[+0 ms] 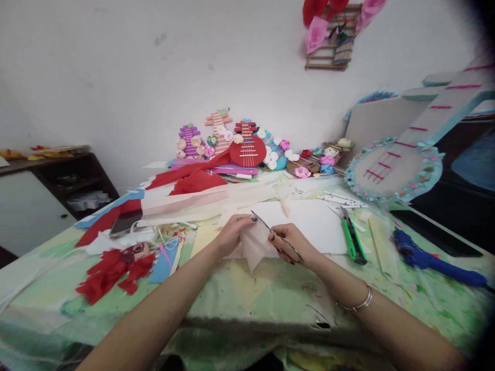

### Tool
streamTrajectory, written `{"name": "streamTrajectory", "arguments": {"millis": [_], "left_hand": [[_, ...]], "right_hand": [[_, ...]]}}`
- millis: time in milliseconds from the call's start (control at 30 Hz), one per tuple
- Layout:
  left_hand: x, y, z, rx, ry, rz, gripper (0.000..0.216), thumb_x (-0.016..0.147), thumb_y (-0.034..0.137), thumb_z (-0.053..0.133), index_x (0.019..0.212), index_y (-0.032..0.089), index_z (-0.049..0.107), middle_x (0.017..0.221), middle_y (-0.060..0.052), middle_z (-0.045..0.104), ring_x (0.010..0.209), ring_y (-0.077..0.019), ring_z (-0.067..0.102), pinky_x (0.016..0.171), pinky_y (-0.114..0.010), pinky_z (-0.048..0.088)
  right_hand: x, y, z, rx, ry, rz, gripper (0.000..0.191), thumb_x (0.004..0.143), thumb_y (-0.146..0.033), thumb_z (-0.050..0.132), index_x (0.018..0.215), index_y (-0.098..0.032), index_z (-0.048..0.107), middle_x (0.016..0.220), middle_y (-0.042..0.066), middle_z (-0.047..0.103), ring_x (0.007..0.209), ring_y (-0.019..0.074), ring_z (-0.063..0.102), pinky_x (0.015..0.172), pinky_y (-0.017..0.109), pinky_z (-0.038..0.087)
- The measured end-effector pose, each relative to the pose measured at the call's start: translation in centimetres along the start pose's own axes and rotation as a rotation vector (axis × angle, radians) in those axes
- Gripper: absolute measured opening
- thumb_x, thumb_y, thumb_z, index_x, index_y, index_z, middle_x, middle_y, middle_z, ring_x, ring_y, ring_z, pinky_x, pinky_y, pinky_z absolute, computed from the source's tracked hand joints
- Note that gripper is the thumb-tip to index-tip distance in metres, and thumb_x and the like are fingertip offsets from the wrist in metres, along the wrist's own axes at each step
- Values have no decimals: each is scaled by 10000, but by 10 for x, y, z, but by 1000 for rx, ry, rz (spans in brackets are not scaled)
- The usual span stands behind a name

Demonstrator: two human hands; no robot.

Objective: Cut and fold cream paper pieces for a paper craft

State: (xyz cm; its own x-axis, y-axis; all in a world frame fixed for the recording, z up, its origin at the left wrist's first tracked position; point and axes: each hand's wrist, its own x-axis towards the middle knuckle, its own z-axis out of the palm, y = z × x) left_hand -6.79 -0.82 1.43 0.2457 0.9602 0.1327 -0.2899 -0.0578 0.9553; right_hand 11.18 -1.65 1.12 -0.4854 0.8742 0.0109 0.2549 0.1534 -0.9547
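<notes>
My left hand [236, 233] pinches a thin, pale pink piece of crepe paper [255, 248] that hangs down over the table. In my right hand [289, 242] are metal scissors [263, 220], their handle loops around my fingers and their blades pointing up and left toward my left fingertips. The blades lie along the upper edge of the paper; whether they touch it I cannot tell. Beneath both hands is a white sheet [313, 221], with a small cream paper piece [285, 207] on it.
A green utility knife [352, 239] and a blue glue gun [433, 260] lie at right, near a black phone-like slab [435, 232]. Red paper scraps [104, 270] lie at left. Several small lute-shaped crafts, including a red one [247, 150], stand against the wall.
</notes>
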Motion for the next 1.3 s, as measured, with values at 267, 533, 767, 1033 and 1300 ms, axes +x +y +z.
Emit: {"name": "streamTrajectory", "arguments": {"millis": [267, 533, 767, 1033, 1300], "left_hand": [[0, -1, -3, -8, 4, 10, 183, 677, 281, 671, 625, 109, 635, 573, 3, 583, 514, -92, 488, 504, -193, 322], [-1, 9, -7, 49, -5, 26, 215, 641, 292, 726, 704, 98, 657, 641, -26, 635, 536, -105, 548, 504, -193, 386], [-1, 10, -10, 67, 47, 45, 226, 614, 288, 743, 707, 106, 646, 636, -24, 642, 523, -112, 558, 482, -195, 401], [-1, 14, -11, 78, 110, 65, 212, 605, 267, 744, 719, 113, 653, 622, -8, 634, 516, -106, 552, 468, -189, 398], [-2, 13, -13, 89, 84, 54, 223, 623, 280, 736, 746, 111, 658, 665, -28, 650, 543, -117, 567, 482, -194, 418]], "right_hand": [[1, 2, -4, 65, 54, -68, 452, 761, -608, 470, 615, -182, 431, 373, -90, 320, 257, 46, 302, 270, 159, 182], [-4, -3, -20, 128, -75, -127, 437, 798, -575, 471, 700, -150, 498, 495, -62, 370, 351, 47, 354, 338, 176, 246], [-7, -5, -27, 85, -180, -176, 438, 794, -573, 473, 741, -141, 520, 501, -54, 387, 378, 62, 385, 353, 180, 282], [-6, -2, -28, 21, -188, -136, 459, 810, -579, 440, 745, -134, 532, 523, -47, 395, 360, 50, 368, 340, 175, 267], [-8, -7, -24, -49, -151, -87, 461, 782, -594, 467, 707, -142, 522, 472, -57, 381, 346, 47, 341, 337, 172, 248]]}}
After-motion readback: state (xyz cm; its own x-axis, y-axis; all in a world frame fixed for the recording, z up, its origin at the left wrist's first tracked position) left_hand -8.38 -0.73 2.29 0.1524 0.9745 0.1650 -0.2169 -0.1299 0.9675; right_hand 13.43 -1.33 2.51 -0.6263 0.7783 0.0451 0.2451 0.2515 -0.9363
